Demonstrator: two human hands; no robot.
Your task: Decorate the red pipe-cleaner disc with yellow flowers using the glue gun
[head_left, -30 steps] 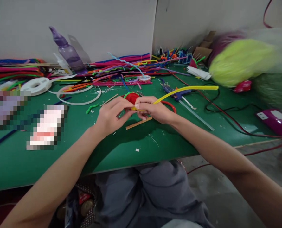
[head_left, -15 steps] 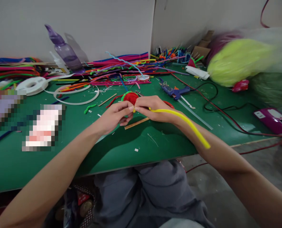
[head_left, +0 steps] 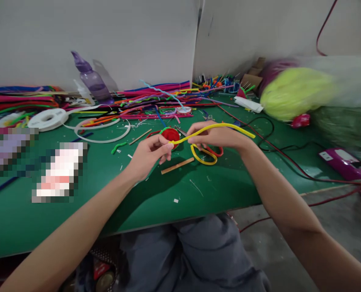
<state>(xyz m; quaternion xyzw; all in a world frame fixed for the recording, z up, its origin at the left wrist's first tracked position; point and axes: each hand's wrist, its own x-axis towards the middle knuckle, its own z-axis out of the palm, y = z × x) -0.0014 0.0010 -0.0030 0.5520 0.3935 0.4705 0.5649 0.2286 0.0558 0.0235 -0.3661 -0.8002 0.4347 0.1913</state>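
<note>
L hand (head_left: 147, 159) pinches 1 end of the yellow stem (head_left: 182, 140), fingertips together, approx. ctr of frame. R hand (head_left: 218, 136) curls by its middle; can't tell if it's clamped. Best to pinch close to the end & bend w/ light, even pressure, avoiding kinks. Stem runs right from L fingertips, passing over R hand; red disc (head_left: 170, 134) lies just beside L fingertips.

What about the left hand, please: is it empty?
No, the left hand pinches a yellow strip between its fingertips.
</note>
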